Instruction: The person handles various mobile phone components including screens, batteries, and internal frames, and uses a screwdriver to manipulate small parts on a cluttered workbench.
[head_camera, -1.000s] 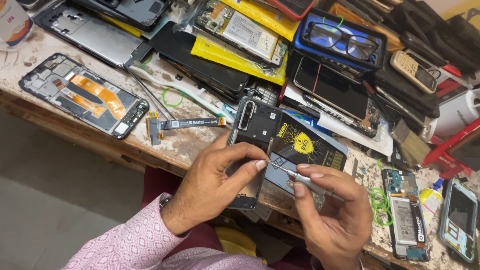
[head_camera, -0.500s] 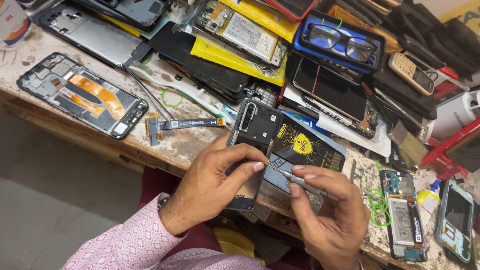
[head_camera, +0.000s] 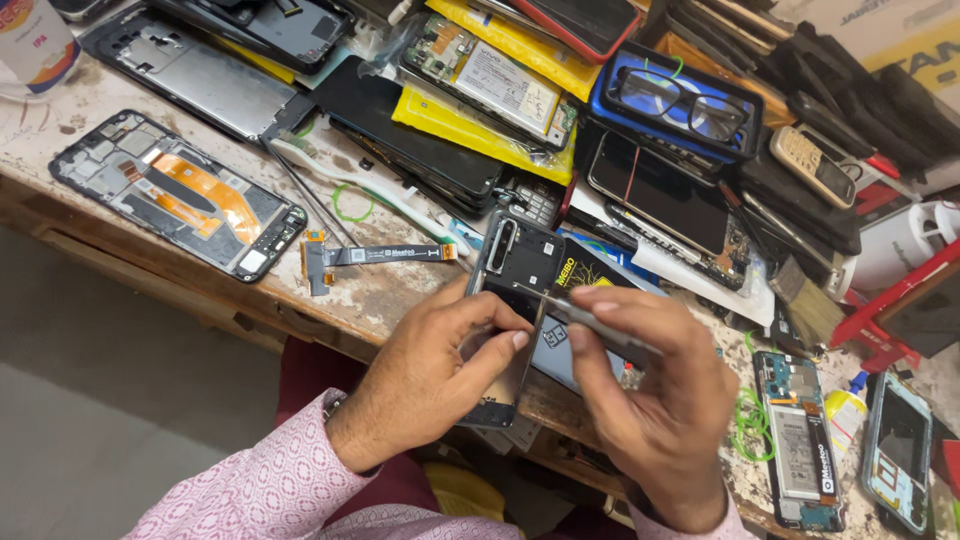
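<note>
My left hand (head_camera: 430, 375) grips the opened phone frame (head_camera: 515, 305) at the tabletop (head_camera: 380, 295) edge. My right hand (head_camera: 650, 400), fingers closed on the thin screwdriver (head_camera: 585, 318), has slid its tip from the battery side up onto the frame's inside.

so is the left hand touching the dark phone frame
Touching. The head view shows the left hand gripping the dark phone frame, thumb pressed on its inner face and fingers wrapped behind it, while the right hand holds a thin metal tool over it.
</note>
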